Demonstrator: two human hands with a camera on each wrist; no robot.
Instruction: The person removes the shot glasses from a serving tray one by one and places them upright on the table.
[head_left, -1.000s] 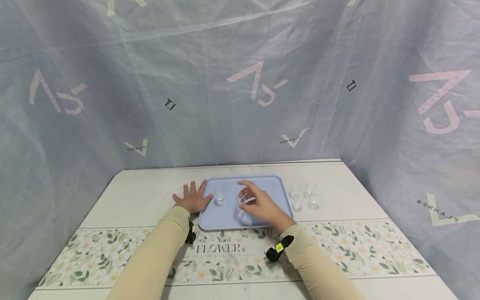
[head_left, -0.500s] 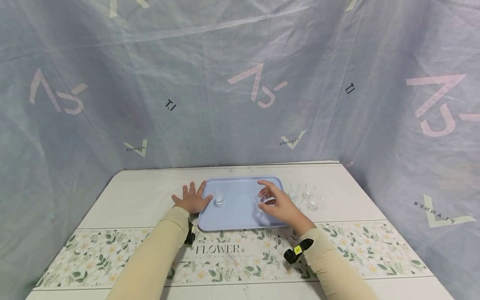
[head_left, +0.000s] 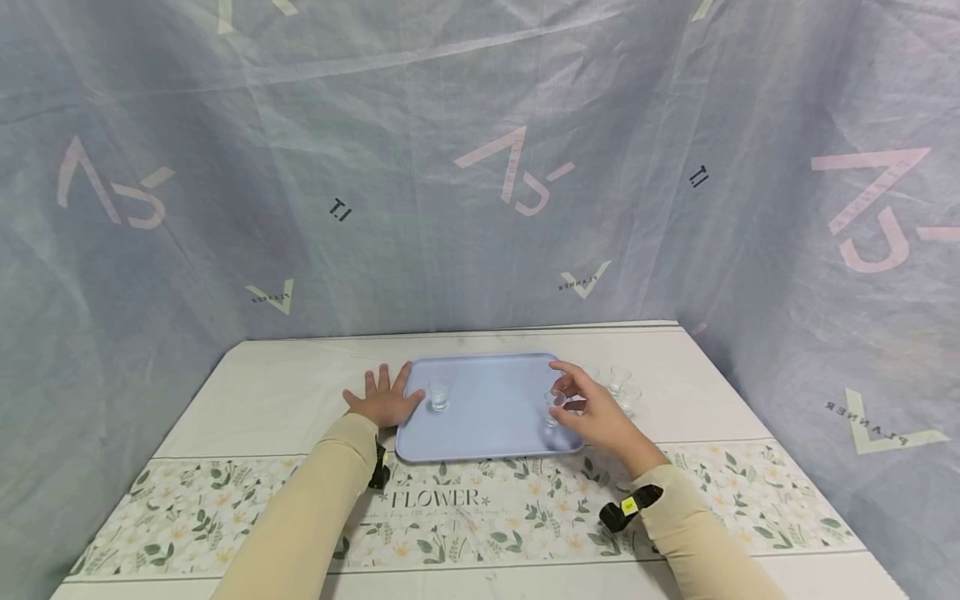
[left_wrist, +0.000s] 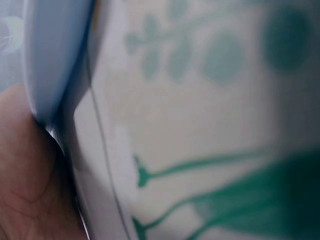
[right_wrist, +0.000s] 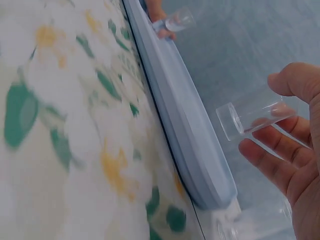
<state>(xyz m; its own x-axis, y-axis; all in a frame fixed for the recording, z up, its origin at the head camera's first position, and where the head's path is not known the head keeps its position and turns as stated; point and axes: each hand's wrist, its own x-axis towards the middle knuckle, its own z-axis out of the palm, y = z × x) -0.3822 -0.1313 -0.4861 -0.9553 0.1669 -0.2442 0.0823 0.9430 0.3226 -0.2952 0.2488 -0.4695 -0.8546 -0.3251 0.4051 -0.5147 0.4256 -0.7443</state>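
My right hand (head_left: 596,414) pinches a small clear shot glass (right_wrist: 257,114) between thumb and fingertips over the right side of the light blue tray (head_left: 487,408). In the right wrist view the glass's thick base shows beyond the fingers. My left hand (head_left: 385,406) rests at the tray's left edge, fingers spread flat on the table and thumb over the rim. Beside that thumb, a second shot glass (head_left: 439,395) stands upright on the tray. The left wrist view catches only part of the palm by the tray rim (left_wrist: 57,60).
Several more clear shot glasses (head_left: 619,380) stand on the table right of the tray, partly behind my right hand. A white tablecloth with a floral band (head_left: 450,533) covers the table. Grey-blue curtains (head_left: 420,208) enclose the back and sides.
My right hand has moved right across the tray with the shot glass, from near its middle to its right side. The left hand and the other glass on the tray have stayed put.
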